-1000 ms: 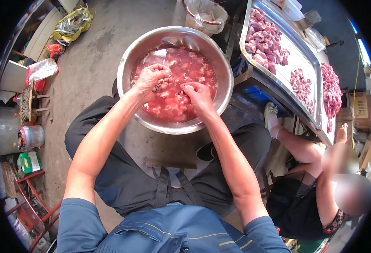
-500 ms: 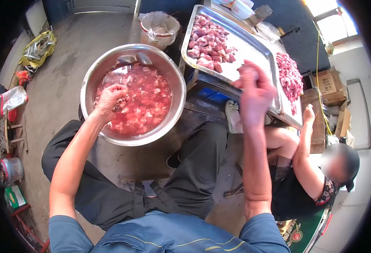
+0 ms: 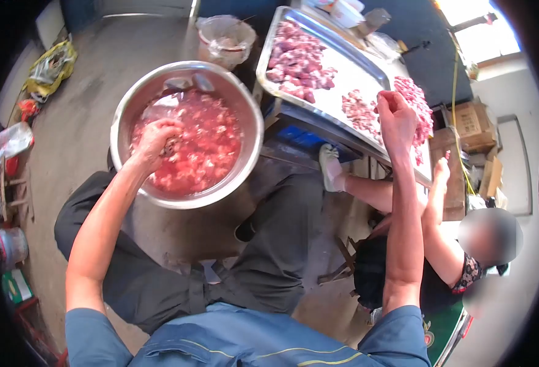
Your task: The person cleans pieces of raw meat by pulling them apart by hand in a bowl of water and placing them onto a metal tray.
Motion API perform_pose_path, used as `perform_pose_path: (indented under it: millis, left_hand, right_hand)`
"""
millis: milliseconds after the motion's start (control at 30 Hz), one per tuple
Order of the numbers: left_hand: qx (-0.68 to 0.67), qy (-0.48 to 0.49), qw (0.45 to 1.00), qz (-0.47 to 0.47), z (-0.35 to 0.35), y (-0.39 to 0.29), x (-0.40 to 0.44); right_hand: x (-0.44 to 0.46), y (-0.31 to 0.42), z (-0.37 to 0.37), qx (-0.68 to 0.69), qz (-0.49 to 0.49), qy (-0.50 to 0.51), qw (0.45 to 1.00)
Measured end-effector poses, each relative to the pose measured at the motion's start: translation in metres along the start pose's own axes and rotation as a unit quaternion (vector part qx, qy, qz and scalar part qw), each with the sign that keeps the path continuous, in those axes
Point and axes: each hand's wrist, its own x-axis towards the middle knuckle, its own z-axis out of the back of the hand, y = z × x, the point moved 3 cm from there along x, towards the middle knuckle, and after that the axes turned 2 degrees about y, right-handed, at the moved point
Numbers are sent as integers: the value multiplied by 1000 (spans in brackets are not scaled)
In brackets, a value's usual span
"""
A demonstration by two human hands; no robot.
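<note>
A wide metal basin (image 3: 255, 131) holds red, bloody water with many pale and red meat pieces (image 3: 211, 147) in it. Over its left side is my left hand (image 3: 155, 142), fingers curled around some small meat pieces, which show beneath them. My right hand (image 3: 398, 119) is raised at the right end of a metal tray (image 3: 337, 61), thumb and fingers pinched together; what they hold, if anything, is hidden. Larger dark red meat pieces (image 3: 297, 58) lie at the tray's left end. A heap of small pinkish pieces (image 3: 360, 111) lies just left of my right hand.
Beyond the tray is another pile of red meat (image 3: 415, 107). A lined bucket (image 3: 225, 43) stands behind the basin. At the right sits another person, one hand (image 3: 442, 171) near the table edge. Cardboard boxes (image 3: 474, 125) stand against the wall.
My right hand has moved right, from over the tray to its right end, and the heap of small pieces now shows. My left hand stays over the basin. The view has shifted slightly.
</note>
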Motion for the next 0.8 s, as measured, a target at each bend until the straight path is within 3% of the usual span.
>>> perform_pose_path:
  millis: [100,233,300,333,367,533,600,667,733,767,800]
  left_hand:
    - [-9,-20,1000,3,5,-2,1]
    - [-53,-58,997,-24,16,-8,0]
    - [-62,-64,996,-28,15,-19,-3]
    - [-76,-70,994,-31,23,-23,-7]
    - [-89,-62,993,-35,28,-23,-6]
    - [-105,-69,991,-38,36,-30,-7]
    - [-120,-72,989,-52,37,-34,-6]
    - [-124,-80,987,-66,36,-37,-6]
    - [-124,-89,986,-65,34,-38,-8]
    - [-130,-90,986,-47,33,-37,-9]
    - [-131,-87,986,-47,32,-34,-11]
  right_hand:
    - [-39,59,-48,135,61,68,987]
    - [-92,131,-141,172,265,193,929]
    - [-112,141,-205,155,308,281,896]
    - [-126,147,-256,86,290,332,893]
    - [-135,149,-275,145,285,312,895]
    - [-165,162,-338,161,232,378,882]
    - [-177,164,-350,90,339,391,851]
    - [-178,161,-351,112,340,365,860]
    - [-167,155,-337,194,169,427,867]
    - [-162,148,-334,234,137,407,872]
    - [-157,142,-329,289,33,447,846]
